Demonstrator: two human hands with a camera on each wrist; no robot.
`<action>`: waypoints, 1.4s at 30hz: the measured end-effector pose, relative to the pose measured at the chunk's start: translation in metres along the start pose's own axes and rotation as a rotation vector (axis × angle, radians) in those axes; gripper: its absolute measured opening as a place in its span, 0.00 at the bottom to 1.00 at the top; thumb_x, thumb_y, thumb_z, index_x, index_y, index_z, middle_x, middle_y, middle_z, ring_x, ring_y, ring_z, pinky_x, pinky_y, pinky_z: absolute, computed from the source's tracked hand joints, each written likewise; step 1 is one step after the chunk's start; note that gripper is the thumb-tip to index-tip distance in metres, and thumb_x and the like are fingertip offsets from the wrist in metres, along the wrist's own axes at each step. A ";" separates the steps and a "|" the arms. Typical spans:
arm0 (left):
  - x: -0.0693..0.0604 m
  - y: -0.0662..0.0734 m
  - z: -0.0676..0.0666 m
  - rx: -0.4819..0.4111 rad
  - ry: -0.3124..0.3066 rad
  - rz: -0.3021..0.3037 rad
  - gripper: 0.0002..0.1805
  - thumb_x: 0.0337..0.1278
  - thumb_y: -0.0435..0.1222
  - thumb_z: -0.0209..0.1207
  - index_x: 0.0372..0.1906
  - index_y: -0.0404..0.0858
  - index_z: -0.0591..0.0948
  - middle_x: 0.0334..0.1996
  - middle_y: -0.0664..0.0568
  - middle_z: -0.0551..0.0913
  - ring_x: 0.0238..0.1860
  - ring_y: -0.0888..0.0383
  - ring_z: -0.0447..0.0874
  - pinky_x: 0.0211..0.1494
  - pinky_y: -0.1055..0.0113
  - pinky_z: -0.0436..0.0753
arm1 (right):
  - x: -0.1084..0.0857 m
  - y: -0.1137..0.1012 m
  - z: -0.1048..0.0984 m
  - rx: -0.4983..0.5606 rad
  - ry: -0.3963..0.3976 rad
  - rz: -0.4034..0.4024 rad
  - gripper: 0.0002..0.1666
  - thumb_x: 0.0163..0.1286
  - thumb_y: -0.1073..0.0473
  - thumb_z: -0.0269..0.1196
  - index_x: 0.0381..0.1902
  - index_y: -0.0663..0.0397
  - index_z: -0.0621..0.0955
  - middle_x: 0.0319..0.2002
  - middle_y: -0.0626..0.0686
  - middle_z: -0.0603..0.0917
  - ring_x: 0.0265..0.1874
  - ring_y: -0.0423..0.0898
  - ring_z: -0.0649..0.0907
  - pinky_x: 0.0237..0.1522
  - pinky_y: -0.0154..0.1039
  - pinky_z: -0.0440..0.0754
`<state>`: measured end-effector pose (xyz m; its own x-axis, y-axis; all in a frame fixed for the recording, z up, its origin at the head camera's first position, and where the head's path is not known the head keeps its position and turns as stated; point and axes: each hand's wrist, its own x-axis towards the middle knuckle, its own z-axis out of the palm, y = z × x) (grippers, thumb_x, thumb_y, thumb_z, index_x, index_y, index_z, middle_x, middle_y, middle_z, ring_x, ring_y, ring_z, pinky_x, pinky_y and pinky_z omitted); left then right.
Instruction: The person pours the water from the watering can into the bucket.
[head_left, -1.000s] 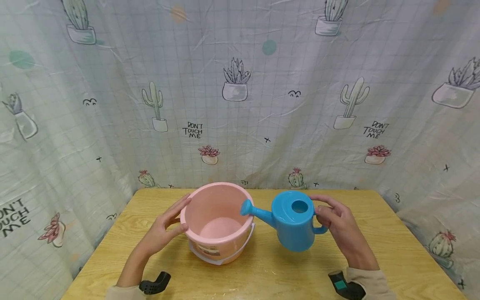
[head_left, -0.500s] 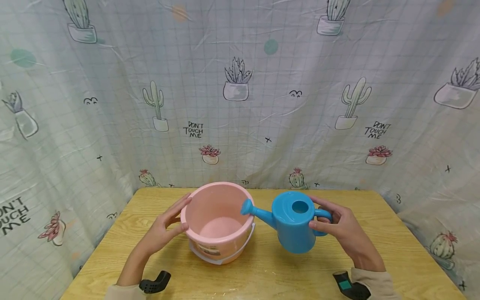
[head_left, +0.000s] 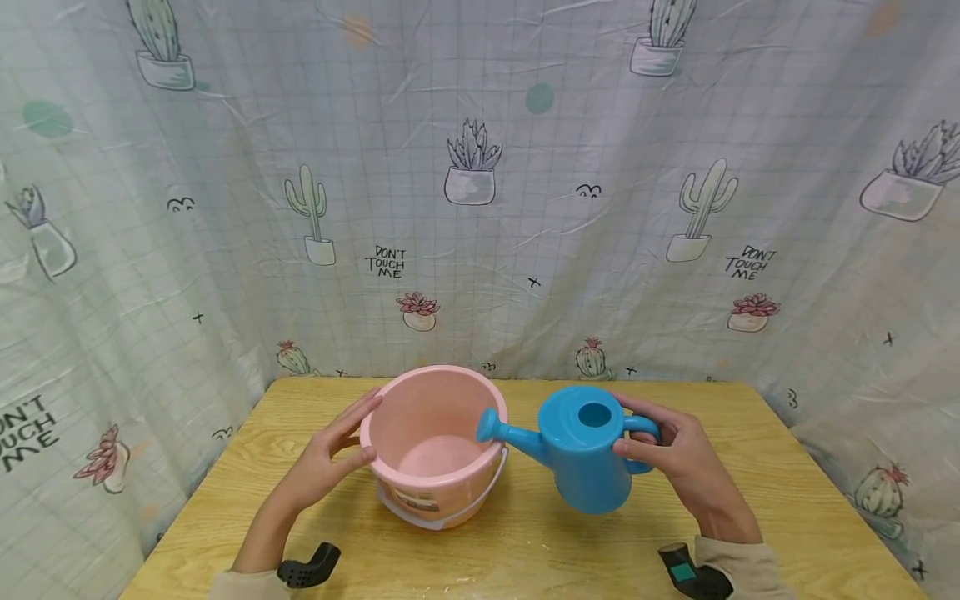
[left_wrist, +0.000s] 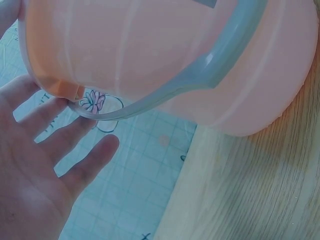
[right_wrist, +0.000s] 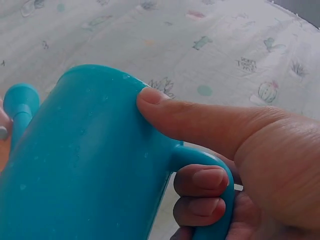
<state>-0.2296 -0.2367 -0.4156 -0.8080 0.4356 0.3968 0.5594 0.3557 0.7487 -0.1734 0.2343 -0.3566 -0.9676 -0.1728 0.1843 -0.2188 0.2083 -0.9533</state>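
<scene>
A pink bucket [head_left: 420, 481] with a pale bail handle [left_wrist: 220, 60] stands on the wooden table. My left hand [head_left: 318, 467] rests its thumb and spread, fairly straight fingers against the bucket's left rim; in the left wrist view the fingers [left_wrist: 80, 155] lie along its side. Just right of the bucket, a blue watering can [head_left: 588, 467] leans slightly left, its sprinkler head [head_left: 488, 424] over the bucket's right rim. My right hand [head_left: 686, 467] grips its handle. The right wrist view shows fingers curled through the handle [right_wrist: 227, 200] and the thumb pressed on the can's body.
The wooden table [head_left: 757, 467] runs to a hanging curtain [head_left: 525, 208] with cactus prints behind and at both sides. Black wrist devices [head_left: 310, 567] sit near both sleeves.
My right thumb has shifted from the handle onto the can's body. The watering can has tipped a little to the left, its sprinkler head lower. The left hand and bucket stay put.
</scene>
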 end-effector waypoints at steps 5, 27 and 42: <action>0.000 -0.001 0.000 -0.003 0.005 -0.001 0.36 0.64 0.30 0.58 0.75 0.45 0.61 0.77 0.46 0.54 0.73 0.76 0.53 0.61 0.73 0.76 | 0.001 0.000 0.001 0.003 0.017 -0.004 0.36 0.66 0.63 0.64 0.70 0.62 0.67 0.51 0.34 0.81 0.48 0.37 0.84 0.48 0.33 0.82; -0.001 -0.001 0.001 0.016 0.016 0.009 0.36 0.63 0.30 0.59 0.74 0.44 0.62 0.76 0.47 0.55 0.72 0.75 0.54 0.60 0.71 0.77 | 0.000 -0.002 0.006 0.044 0.108 0.009 0.35 0.65 0.64 0.66 0.69 0.59 0.70 0.26 0.42 0.71 0.28 0.39 0.72 0.34 0.36 0.72; -0.001 -0.004 0.001 0.019 0.017 0.003 0.37 0.62 0.29 0.59 0.74 0.46 0.61 0.77 0.48 0.55 0.72 0.77 0.55 0.60 0.70 0.78 | 0.001 -0.001 0.005 0.012 0.089 0.025 0.35 0.65 0.62 0.66 0.69 0.56 0.70 0.34 0.38 0.78 0.33 0.38 0.77 0.37 0.32 0.76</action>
<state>-0.2313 -0.2379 -0.4198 -0.8091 0.4229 0.4079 0.5652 0.3705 0.7371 -0.1733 0.2294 -0.3565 -0.9802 -0.0811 0.1809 -0.1938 0.2001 -0.9604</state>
